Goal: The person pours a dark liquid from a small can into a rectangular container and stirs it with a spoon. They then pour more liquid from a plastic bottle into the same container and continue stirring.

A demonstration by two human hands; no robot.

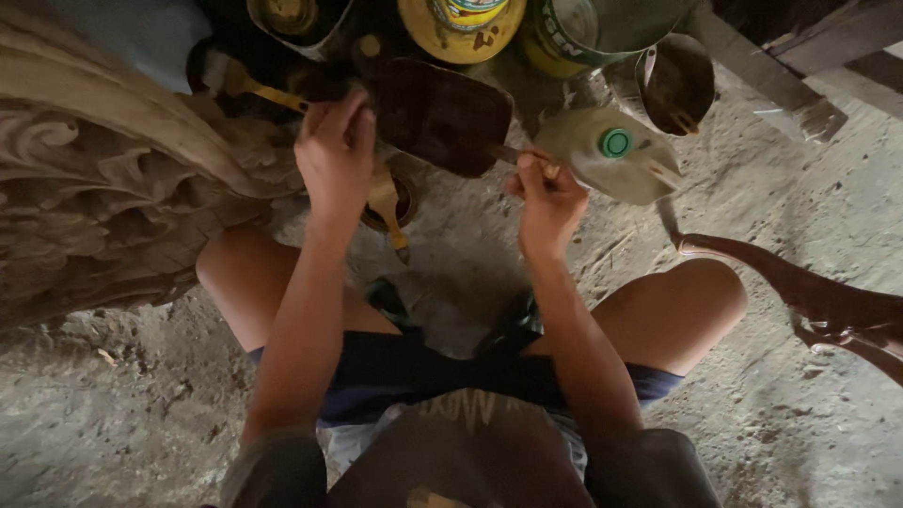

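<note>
The person squats on a dusty concrete floor, knees apart, and the only open ground lies between and in front of the legs; to the left a large carved wooden piece crowds in close to the left knee, to the right a curved dark-stained wooden leg reaches in from the frame edge, and ahead a row of containers closes the space. The left hand is closed around the left edge of a flat dark-brown wooden panel, fingers curled over it, holding it up just in front of the containers. The right hand is pinched tight on a thin stick-like handle at the panel's right end; whether it is a brush or part of the panel is hard to tell. Just beside that hand lies one tilted plastic bottle with a green cap. Below the left hand one small round dish sits on the floor with a yellow-handled brush resting across it; a second yellow handle shows behind the left hand. At least four tins or cans stand along the top, all cut off by the frame, among them a yellow-lidded can and a shiny metal scoop. The gloom there hides their contents
</note>
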